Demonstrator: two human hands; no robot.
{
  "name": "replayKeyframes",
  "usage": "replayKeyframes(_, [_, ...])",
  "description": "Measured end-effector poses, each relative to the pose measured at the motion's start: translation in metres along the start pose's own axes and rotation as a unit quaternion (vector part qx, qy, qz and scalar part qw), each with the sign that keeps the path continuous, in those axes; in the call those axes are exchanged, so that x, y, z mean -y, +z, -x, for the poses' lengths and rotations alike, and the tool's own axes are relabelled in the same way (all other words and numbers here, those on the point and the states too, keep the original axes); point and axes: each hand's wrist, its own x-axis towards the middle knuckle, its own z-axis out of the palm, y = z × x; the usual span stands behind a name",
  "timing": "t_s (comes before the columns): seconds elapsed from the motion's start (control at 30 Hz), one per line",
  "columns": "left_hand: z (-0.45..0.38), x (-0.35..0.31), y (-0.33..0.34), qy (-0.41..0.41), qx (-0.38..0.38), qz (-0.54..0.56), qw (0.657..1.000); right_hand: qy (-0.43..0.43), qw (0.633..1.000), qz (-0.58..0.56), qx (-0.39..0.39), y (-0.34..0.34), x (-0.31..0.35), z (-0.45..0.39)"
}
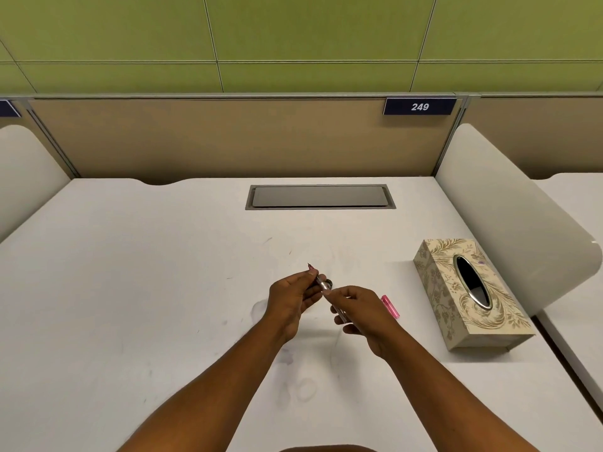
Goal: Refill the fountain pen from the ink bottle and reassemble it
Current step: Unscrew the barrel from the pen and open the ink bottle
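Two hands (329, 305) (gripping pen (326, 288)), tissue box (470, 295) beside

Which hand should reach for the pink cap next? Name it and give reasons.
Probably the right hand: the pink cap lies on the table just beside it, on its far side from the left hand, which grips the pen near the nib.

One head-worn camera gives the only view, so no second view overlaps it. It looks forward and down from above the near edge of the white table (130, 288), wide-angled enough to bend the edges. Both forearms enter from the bottom and meet close below the lens at mid-frame. Farther off, the view faces the tan partition (228, 138) squarely, with the green wall (293, 34) filling the top.
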Motion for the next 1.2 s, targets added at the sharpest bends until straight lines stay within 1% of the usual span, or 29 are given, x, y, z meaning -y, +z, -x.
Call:
replayKeyframes(0.07, [0.000,0.000,0.000,0.001,-0.001,-0.003,1.000,0.005,1.000,0.002,0.010,0.001,0.000,0.001])
replayKeyframes(0.23, [0.004,0.000,0.000,0.008,0.001,0.002,1.000,-0.003,1.000,-0.005,-0.005,0.002,-0.004,-0.001])
replayKeyframes(0.37, [0.005,0.000,0.000,0.009,-0.001,0.005,1.000,0.006,1.000,0.001,0.009,0.003,-0.005,-0.001])
replayKeyframes(0.5, [0.006,0.001,0.000,0.010,-0.004,0.004,1.000,-0.002,1.000,0.003,0.001,0.003,-0.007,-0.002])
replayKeyframes(0.67, [0.006,0.004,-0.002,0.007,-0.009,0.008,1.000,0.017,1.000,-0.007,-0.006,0.003,-0.010,-0.002])
replayKeyframes(0.8, [0.004,0.008,-0.003,0.002,-0.011,0.007,1.000,0.010,1.000,0.012,0.006,0.003,-0.011,-0.001])
replayKeyframes(0.93, [0.000,0.012,-0.007,-0.001,-0.027,0.010,1.000,0.010,1.000,-0.002,0.012,0.002,-0.012,-0.001])
replayKeyframes(1.07, [-0.003,0.016,-0.009,-0.005,-0.036,0.009,0.999,0.008,0.999,0.009,0.033,0.004,-0.014,0.001])
replayKeyframes(1.2, [-0.003,0.019,-0.012,-0.007,-0.045,0.013,0.999,0.011,0.999,0.013,0.029,0.004,-0.020,0.002])
